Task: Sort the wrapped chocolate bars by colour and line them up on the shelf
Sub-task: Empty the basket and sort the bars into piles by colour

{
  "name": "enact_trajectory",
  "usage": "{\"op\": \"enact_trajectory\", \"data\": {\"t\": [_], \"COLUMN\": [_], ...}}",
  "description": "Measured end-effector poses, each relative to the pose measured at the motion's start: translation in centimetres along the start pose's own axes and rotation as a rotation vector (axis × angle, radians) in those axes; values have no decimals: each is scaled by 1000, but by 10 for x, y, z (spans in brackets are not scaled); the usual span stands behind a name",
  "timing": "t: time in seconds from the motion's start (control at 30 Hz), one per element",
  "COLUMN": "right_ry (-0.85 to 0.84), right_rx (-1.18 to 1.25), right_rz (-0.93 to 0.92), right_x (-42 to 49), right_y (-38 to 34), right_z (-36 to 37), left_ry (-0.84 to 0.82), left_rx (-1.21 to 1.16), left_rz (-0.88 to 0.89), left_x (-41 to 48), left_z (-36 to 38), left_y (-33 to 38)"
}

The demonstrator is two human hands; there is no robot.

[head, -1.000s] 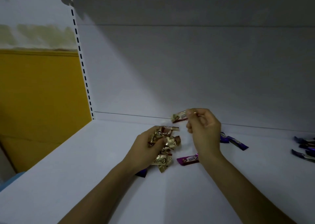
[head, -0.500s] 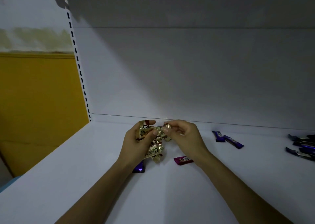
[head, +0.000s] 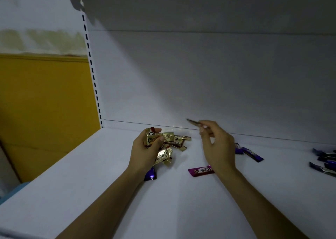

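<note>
My left hand (head: 145, 151) grips a bunch of gold-wrapped chocolate bars (head: 163, 144) above the white shelf (head: 91, 184). Several of them fan out to the right of my fingers. My right hand (head: 218, 144) is raised near the back wall and pinches one thin bar (head: 193, 122) edge-on; its colour is hard to tell. A magenta bar (head: 201, 170) lies on the shelf under my right wrist. A purple bar (head: 150, 174) lies under my left wrist, and two more purple bars (head: 250, 153) lie right of my right hand.
Several dark blue bars (head: 323, 160) lie at the shelf's far right edge of view. A slotted upright (head: 91, 69) marks the shelf's left end, with a yellow wall (head: 45, 102) beyond it. The white back panel (head: 200, 84) rises behind.
My right hand has pulled away from the bunch in my left hand and moved right and up, now pinching a single bar. My left hand keeps the gold bars.
</note>
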State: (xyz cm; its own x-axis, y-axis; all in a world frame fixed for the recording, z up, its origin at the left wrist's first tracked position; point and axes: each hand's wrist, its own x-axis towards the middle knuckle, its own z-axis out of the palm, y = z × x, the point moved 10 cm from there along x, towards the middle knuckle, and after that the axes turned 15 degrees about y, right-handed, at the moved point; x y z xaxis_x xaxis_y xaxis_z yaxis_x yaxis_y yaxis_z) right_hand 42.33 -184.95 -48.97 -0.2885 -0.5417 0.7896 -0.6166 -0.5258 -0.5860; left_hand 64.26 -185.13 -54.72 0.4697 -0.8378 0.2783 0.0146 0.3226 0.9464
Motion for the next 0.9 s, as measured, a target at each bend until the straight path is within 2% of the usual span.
{"op": "enact_trajectory", "data": {"t": [0.07,0.1,0.13,0.17,0.3,0.37,0.57,0.77,0.9], "right_ry": [-359,-449,-471,-451,-420,-435,-314,78,41], "right_rx": [-118,-169,-170,-110,368,474,308,260,189], "right_rz": [-56,-104,-128,-106,211,263,241,284,224], "right_x": [-18,-25,-28,-28,-31,-33,-32,-7,-8], "right_y": [3,4,3,0,-11,-19,-8,16,15], "right_z": [36,45,48,46,44,46,41,-1,14], "left_ry": [-26,-52,-85,-122,-215,-229,-189,14,30], "left_rx": [-27,-36,-41,-45,-78,-89,-56,-70,6], "left_rz": [-16,-22,-29,-40,-72,-55,-17,-100,-61], "left_x": [-1,-3,-4,-6,-12,-12,-13,5,6], "left_z": [1,3,6,9,19,21,21,-2,-4], "left_y": [1,1,1,1,1,3,4,-10,-12]}}
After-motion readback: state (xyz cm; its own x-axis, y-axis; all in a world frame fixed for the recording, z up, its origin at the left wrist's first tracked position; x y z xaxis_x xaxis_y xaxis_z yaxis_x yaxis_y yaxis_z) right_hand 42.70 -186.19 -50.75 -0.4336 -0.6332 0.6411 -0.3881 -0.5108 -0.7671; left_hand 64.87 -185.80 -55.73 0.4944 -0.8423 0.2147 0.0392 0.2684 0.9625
